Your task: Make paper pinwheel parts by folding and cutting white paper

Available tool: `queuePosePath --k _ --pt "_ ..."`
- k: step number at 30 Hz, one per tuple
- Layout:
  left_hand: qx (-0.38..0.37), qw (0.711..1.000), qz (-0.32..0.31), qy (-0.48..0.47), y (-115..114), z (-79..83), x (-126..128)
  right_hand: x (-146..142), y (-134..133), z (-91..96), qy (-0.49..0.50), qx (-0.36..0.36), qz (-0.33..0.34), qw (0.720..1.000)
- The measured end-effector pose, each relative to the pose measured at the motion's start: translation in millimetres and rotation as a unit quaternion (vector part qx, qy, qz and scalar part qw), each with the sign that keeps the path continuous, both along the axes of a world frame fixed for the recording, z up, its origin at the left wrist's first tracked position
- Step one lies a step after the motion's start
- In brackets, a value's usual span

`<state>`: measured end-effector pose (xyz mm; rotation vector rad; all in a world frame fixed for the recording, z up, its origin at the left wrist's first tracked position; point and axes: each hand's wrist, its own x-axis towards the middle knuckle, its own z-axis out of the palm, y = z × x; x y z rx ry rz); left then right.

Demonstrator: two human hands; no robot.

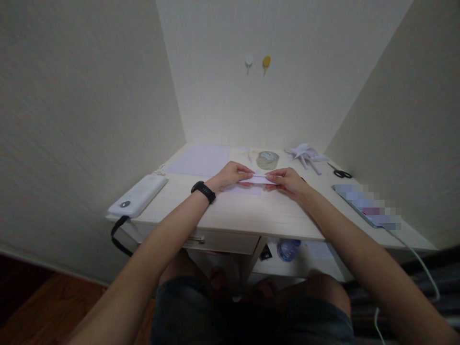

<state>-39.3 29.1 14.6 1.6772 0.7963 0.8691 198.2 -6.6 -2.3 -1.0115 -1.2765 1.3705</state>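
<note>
Between my two hands a narrow strip of white paper (257, 179) is held level, just above the desk. My left hand (235, 175), with a black watch on its wrist, pinches the strip's left end between thumb and fingers. At the other end my right hand (285, 180) grips it the same way. Whether the strip is folded or rolled I cannot tell. Below the hands another piece of white paper (244, 190) lies on the desk. Just behind them sits a roll of clear tape (268, 160).
White sheets (199, 159) lie at the back left of the desk (230, 213). Folded paper pieces (304, 152), scissors (340, 171) and a blurred-out tablet-like device (366, 207) with a cable are at right. A white device (138, 195) with a black strap sits at the left edge.
</note>
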Motion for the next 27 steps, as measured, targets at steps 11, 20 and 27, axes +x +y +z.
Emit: queuePosePath --k 11,20,27 --pt "-0.016 0.999 -0.033 0.023 -5.5 5.8 -2.9 3.6 1.2 -2.1 0.001 -0.008 0.011 1.0" --pt "-0.002 1.0 -0.014 0.017 -9.3 7.6 -2.5 1.0 -3.0 1.9 -0.007 -0.003 0.025 1.0" --pt "-0.026 0.999 -0.042 0.003 -3.1 0.9 -2.3 3.3 -0.1 0.2 -0.019 0.007 -0.003 1.0"
